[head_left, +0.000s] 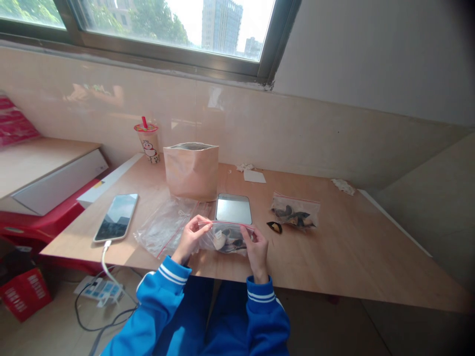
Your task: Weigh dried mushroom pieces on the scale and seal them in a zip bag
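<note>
The silver plate (233,208) lies on the wooden tabletop (352,252), and I use it as landmark. Just in front of it, on the person's side, is the clear zip bag (232,248); whether its bottom rests on the wood, I cannot tell. The left hand (188,238) and the right hand (257,247) each have the fingers closed in a pinch, one at each end of the red zip strip (227,222).

To handle this strip well, in my judgement, both pinches should be level and the edge pulled gently straight, so that thin film does not wrinkle; pressure is better given by the thumbs along the strip than on the contents.

The film is glossy and soft. Inside it are dark, curved pieces and a pale, rounded one. Right of the plate, a similar filled bag (296,211) lies with a loose dark piece (274,227), pointed and lighter in its middle. Left of the plate are crinkled clear bags (159,232); behind-left stands the matte paper pouch (191,173), open at top.
</note>
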